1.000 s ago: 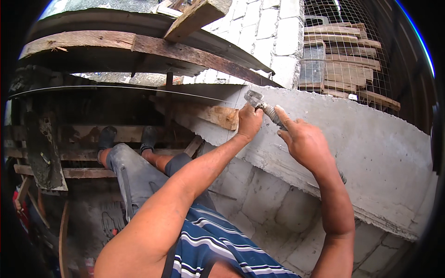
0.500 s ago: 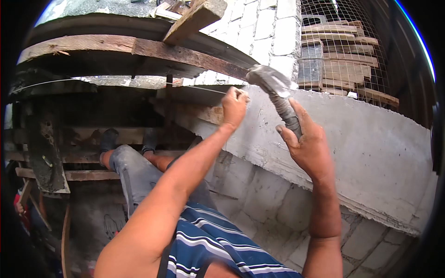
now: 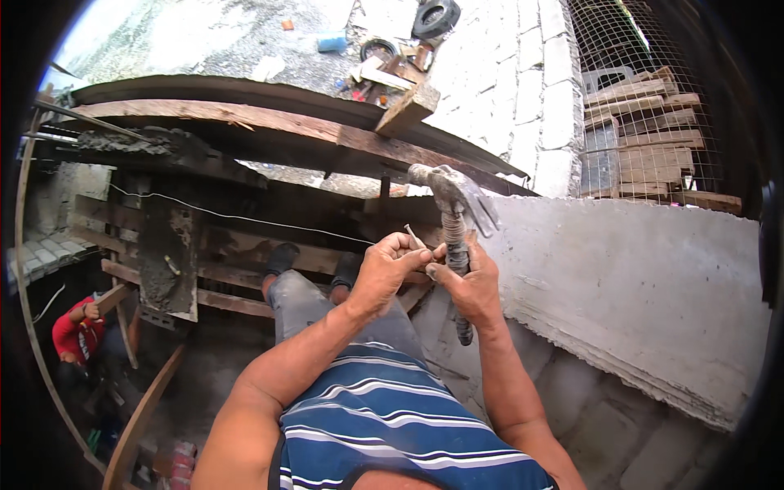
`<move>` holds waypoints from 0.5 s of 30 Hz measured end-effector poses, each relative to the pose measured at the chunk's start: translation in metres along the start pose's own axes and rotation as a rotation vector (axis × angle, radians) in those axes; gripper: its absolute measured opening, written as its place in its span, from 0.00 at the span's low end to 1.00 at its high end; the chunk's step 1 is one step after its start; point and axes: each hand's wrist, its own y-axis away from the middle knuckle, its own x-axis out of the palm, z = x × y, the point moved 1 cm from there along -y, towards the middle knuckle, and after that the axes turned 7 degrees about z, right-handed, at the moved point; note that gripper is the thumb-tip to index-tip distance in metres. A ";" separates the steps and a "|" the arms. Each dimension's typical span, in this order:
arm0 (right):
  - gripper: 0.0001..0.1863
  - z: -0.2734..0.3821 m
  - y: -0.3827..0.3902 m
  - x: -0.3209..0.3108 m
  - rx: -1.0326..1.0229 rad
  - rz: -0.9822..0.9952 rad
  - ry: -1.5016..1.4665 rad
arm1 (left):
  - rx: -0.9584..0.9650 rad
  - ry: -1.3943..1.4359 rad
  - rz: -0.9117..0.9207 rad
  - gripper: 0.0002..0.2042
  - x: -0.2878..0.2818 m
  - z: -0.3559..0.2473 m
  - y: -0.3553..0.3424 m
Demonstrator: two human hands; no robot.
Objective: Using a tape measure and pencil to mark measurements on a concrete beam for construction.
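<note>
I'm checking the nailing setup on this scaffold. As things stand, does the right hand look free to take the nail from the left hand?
Probably not fully: the right hand is wrapped around the hammer handle. Its fingertips already meet the left hand at the nail, with nothing between.

The hammer (image 3: 454, 220) had a dull grey metal head, scuffed and matt, on a ridged, worn handle. The nail (image 3: 414, 237) looked like thin pale metal. The wall (image 3: 637, 286) was rough, matt grey concrete with coarse streaks. The planks (image 3: 245, 122) were weathered, splintery wood crusted with dried mortar. The shirt (image 3: 392, 416) was soft striped cloth.
</note>
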 end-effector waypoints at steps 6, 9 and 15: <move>0.13 0.032 0.004 0.010 -0.133 -0.070 0.045 | -0.088 -0.142 -0.001 0.13 0.015 -0.060 0.030; 0.13 0.042 0.004 0.010 -0.083 -0.063 -0.160 | -0.090 -0.355 0.035 0.23 0.027 -0.095 0.058; 0.14 0.059 0.014 0.010 -0.080 -0.035 -0.542 | 0.303 -0.745 -0.081 0.17 0.048 -0.164 0.123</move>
